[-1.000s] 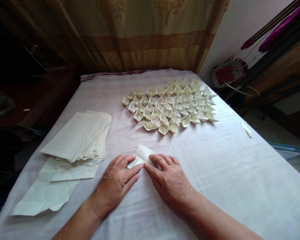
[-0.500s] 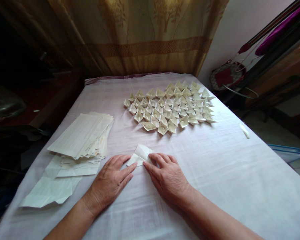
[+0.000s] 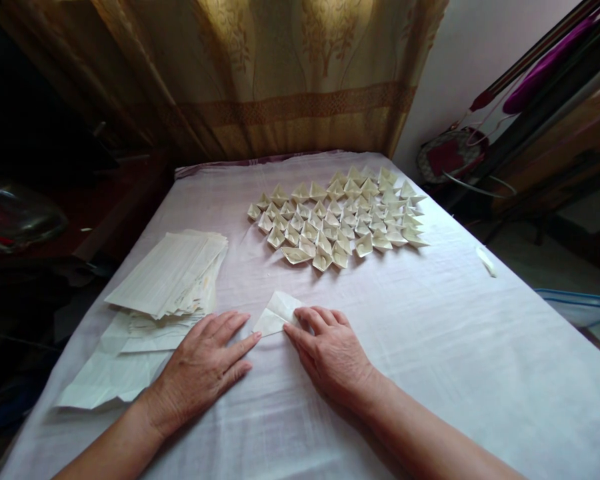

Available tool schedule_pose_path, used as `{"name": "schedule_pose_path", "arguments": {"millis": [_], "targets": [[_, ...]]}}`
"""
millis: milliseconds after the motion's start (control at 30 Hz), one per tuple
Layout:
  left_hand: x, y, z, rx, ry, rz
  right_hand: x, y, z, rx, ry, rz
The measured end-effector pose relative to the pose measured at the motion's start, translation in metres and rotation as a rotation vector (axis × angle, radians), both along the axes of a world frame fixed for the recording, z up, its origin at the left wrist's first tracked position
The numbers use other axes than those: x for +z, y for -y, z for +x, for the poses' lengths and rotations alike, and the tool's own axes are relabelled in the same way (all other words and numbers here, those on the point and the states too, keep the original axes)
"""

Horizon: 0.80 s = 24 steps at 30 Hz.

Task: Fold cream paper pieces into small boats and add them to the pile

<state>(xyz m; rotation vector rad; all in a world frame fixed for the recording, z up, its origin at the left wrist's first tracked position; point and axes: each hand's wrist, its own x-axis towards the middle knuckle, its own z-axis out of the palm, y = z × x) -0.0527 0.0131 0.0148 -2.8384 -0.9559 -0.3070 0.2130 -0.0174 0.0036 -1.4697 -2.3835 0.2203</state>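
A small folded piece of white paper [image 3: 276,315] lies on the sheet-covered surface between my hands, with a crease across it. My left hand [image 3: 203,357] is open with its fingers spread, and the index fingertip touches the paper's lower left corner. Over the right end of the paper, my right hand [image 3: 330,347] has its thumb and bent fingers closed on it, covering that end. Beyond them stand many folded paper boats [image 3: 323,257] packed close together in rows.
To the left lies a stack of paper sheets [image 3: 167,267], with a loose creased sheet [image 3: 113,373] partly under it. A small white scrap [image 3: 487,261] rests near the right edge. A patterned curtain [image 3: 290,110] hangs behind, and a bag [image 3: 450,155] is at the right.
My left hand has slid left and slightly back along the paper, leaving only a fingertip at its corner. My right hand stays on the paper. The view has shifted slightly.
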Motion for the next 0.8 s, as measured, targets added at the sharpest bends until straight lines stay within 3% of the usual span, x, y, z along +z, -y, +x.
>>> {"name": "schedule_pose_path", "arguments": {"millis": [167,300,533,800], "targets": [[0.009,-0.002,0.027,0.052,0.095,-0.001,0.002,0.000,-0.001,-0.007,0.027,-0.013],[0.005,-0.004,0.052,0.041,0.109,-0.007,0.001,0.001,0.000,-0.005,0.027,-0.018],[-0.003,-0.002,0.041,0.068,0.088,0.018,0.004,0.000,-0.001,-0.005,0.018,-0.036],[0.010,-0.012,0.058,0.080,0.030,0.034,0.002,-0.002,0.000,-0.019,-0.035,0.019]]}}
